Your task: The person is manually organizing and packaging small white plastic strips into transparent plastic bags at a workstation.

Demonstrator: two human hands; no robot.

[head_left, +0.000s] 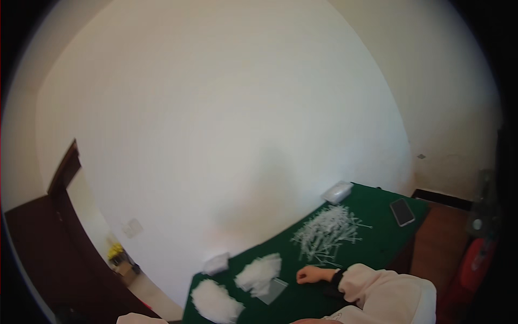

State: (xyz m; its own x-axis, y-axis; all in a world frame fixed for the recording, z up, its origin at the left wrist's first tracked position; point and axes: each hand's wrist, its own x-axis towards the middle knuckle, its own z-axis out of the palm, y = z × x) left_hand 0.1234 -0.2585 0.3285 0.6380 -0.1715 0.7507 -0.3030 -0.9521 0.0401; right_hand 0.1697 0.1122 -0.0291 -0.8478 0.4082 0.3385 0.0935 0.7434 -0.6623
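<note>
My right hand [308, 274] rests at or just above the green-covered table [345, 281], its arm coming in from the lower right in a pale sleeve with a dark cuff. Its fingers are curled closed; whatever they hold, if anything, is hidden. Just beyond it lies a loose heap of thin, clear-white plastic sticks [329, 232]. To its left is a small clear plastic bag [273, 291], beside a pile of white translucent bags [259, 274]. A second white pile [216, 302] lies nearer the left edge. My left hand is out of view; only a bit of pale sleeve [141, 318] shows.
A wrapped clear packet [338, 192] and a white packet [216, 263] sit along the wall side of the table. A phone [402, 212] lies at the right end. Beyond that is a red object [477, 262]. A dark brown door [48, 259] stands at left.
</note>
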